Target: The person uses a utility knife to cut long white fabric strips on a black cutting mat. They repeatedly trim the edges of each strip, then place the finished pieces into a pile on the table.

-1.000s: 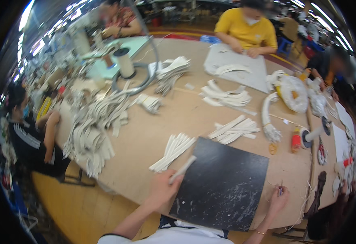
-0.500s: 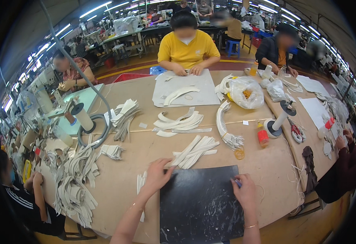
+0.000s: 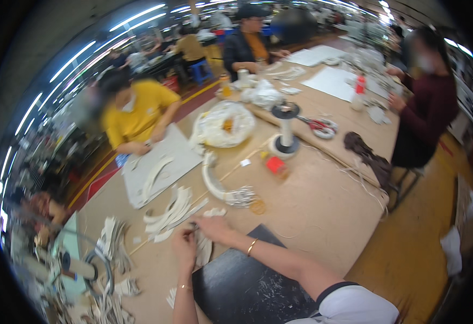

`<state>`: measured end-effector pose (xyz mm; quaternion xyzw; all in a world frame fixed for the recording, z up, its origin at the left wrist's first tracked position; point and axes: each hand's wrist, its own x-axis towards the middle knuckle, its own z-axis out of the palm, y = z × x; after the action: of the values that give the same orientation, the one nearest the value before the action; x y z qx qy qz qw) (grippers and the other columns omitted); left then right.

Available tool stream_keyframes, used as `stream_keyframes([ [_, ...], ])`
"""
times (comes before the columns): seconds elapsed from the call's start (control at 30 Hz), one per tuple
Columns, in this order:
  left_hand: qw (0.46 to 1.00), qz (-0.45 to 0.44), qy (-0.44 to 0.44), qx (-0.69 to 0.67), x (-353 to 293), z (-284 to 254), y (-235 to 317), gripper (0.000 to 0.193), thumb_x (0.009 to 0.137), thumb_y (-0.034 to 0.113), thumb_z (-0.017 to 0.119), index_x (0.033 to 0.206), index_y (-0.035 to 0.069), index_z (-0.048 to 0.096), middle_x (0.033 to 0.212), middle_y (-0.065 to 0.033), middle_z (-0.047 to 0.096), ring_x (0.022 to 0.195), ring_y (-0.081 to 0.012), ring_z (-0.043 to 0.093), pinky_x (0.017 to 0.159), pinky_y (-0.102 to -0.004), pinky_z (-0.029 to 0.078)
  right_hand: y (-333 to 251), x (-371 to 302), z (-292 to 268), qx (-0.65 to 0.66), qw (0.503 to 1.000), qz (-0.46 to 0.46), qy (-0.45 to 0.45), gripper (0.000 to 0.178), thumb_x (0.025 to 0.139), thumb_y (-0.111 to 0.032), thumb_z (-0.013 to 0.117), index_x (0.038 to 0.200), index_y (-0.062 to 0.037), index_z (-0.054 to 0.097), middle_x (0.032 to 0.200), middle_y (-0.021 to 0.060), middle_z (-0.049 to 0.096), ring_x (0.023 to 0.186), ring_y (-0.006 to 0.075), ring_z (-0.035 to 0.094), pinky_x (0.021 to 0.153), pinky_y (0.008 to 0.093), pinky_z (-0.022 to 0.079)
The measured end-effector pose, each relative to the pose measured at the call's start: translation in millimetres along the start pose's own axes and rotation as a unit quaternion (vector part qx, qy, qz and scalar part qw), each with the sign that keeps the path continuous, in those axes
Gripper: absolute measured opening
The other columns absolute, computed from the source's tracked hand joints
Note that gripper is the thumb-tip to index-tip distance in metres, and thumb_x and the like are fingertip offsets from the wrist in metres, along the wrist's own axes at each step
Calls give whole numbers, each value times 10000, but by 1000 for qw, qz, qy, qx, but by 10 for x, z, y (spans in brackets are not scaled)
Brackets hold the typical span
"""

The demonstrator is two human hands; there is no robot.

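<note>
The left hand [image 3: 185, 245] and right hand [image 3: 213, 229] are curling close together over pale strips [image 3: 204, 249], lying on the bench [image 3: 306, 221] along the black board [image 3: 250, 283]'s far-left edge. I can't tell what the fingers are gripping.

The strips [image 3: 204, 249] are off-white, the board [image 3: 250, 278] pale-flecked black, the tabletop [image 3: 312, 200] tan.

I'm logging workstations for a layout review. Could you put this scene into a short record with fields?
Left hand: beside the right hand, over pale strips
Right hand: fingers near the left hand; whether anything is held is unclear
Work surface: black board on the brown table
Beyond the hands: curved pale strips
Supplies: thread spool, plastic bag
Across: co-worker in yellow
</note>
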<state>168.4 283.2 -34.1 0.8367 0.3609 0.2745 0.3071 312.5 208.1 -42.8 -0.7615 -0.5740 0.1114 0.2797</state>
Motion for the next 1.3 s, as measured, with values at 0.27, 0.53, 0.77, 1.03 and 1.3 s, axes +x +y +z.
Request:
stream_keyframes([
  [0.27, 995, -54, 17, -83, 171, 22, -427, 116, 936, 34, 551, 1028, -15, 599, 981, -121, 669, 792, -188, 610, 711, -325, 482, -56, -50, 145, -104, 990, -55, 78, 676, 905, -107, 501, 1544, -36, 293, 928, 102, 688, 727, 260, 700, 589, 397, 545],
  [0.53, 866, -46, 305, -394, 35, -1146, -243, 298, 1040, 245, 529, 1278, 65, 517, 945, -43, 591, 828, -119, 532, 758, -270, 414, -74, -28, 116, -96, 994, -30, 32, 613, 897, -107, 529, 1487, -21, 386, 1007, 113, 687, 795, 283, 698, 674, 423, 531],
  [0.77, 979, -7, 61, -196, -972, -1571, 558, 303, 1019, 164, 561, 1304, 69, 521, 860, 5, 539, 724, -63, 449, 660, -218, 408, 433, -520, -736, 119, 983, -11, 139, 325, 926, -212, 597, 1228, -109, 660, 1112, 155, 667, 1035, 343, 642, 905, 466, 510],
  [1.03, 937, 243, -227, 110, -1866, -230, 1312, 354, 898, 179, 697, 1225, 78, 605, 1180, -144, 608, 1111, -256, 574, 966, -435, 377, 1842, -2771, -2070, -199, 846, 415, 270, 335, 874, -282, 720, 1109, -50, 660, 1164, 169, 593, 938, 343, 670, 790, 465, 542],
  [1.3, 953, 197, -231, 7, -2166, -225, 1566, 280, 838, 96, 715, 1117, 71, 702, 1231, -160, 644, 1145, -322, 585, 987, -422, 410, 1486, -2829, -1937, -185, 870, 414, 194, 259, 880, -226, 684, 1054, -35, 673, 1024, 169, 660, 908, 361, 672, 812, 455, 532],
])
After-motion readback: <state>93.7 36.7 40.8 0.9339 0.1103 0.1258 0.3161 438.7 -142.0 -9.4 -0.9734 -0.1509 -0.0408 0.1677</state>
